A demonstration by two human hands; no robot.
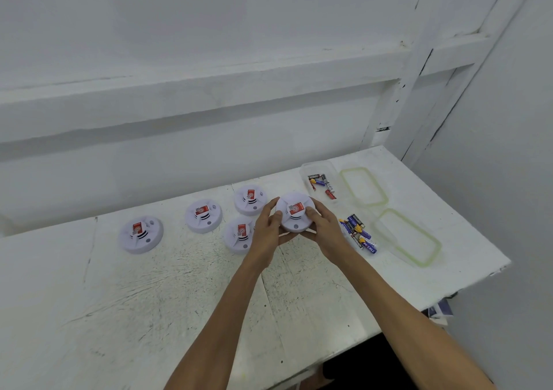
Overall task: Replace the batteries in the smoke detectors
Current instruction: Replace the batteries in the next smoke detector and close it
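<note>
Smoke detector (295, 213) is held just above the desk (149, 300), toward the far right corner, red label up. It is gripped from both sides: left hand (264, 232) is curled round the left rim and right hand (326, 229) round the right rim. Four more units are laid flat on the desk, labels up. The leftmost detector (140, 234) is set toward the left edge, and the second detector (203, 215) is to its right. The far detector (250, 199) and near detector (239, 234) are just left of the held unit, the near one partly covered by the left hand. Clear tub (303, 174) is placed near the far edge, with a few tub batteries (321, 181) inside. Battery pile (357, 232) is seen just right of the right hand; whether it sits in a second tub cannot be told. Two green-sealed lids are laid toward the right edge: far lid (363, 186) beside the tub, near lid (408, 237) beside the pile.
</note>
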